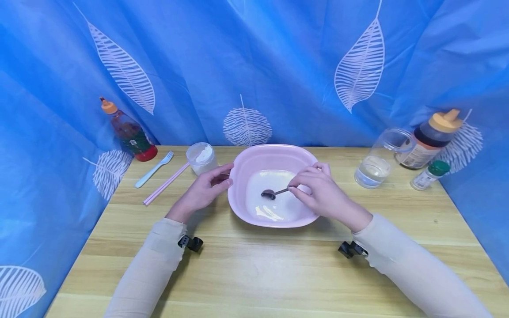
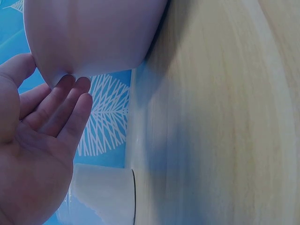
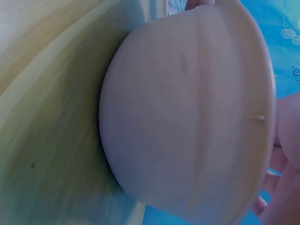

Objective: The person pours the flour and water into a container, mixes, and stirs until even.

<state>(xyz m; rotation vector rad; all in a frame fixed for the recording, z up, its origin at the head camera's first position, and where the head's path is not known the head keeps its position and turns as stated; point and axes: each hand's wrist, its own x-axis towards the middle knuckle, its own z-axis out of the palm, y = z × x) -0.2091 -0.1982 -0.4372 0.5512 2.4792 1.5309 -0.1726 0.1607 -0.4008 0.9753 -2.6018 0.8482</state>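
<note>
A pale pink basin [image 1: 274, 150] stands on the wooden table, with shiny whitish contents or a glossy bottom; which one I cannot tell. My left hand [image 1: 207, 190] holds the basin's left rim, thumb and fingertips against it; the left wrist view shows the fingertips touching the basin wall [image 2: 98, 37] below the rim. Between thumb and fingers my right hand [image 1: 318, 190] pinches the handle of a small dark spoon [image 1: 268, 194], its bowl inside the basin. In the right wrist view the basin's side [image 3: 173, 112] hides the spoon, and part of the right hand [image 3: 286, 164] shows beyond the rim.
Left of the basin are a jar of white powder [image 1: 202, 161], pink chopsticks [image 1: 166, 184], a light blue fork [image 1: 154, 169] and a red sauce bottle [image 1: 133, 134]. On the right stand a clear cup of liquid [image 1: 371, 170], a dark sauce bottle [image 1: 427, 141] and a green-capped shaker [image 1: 429, 176].
</note>
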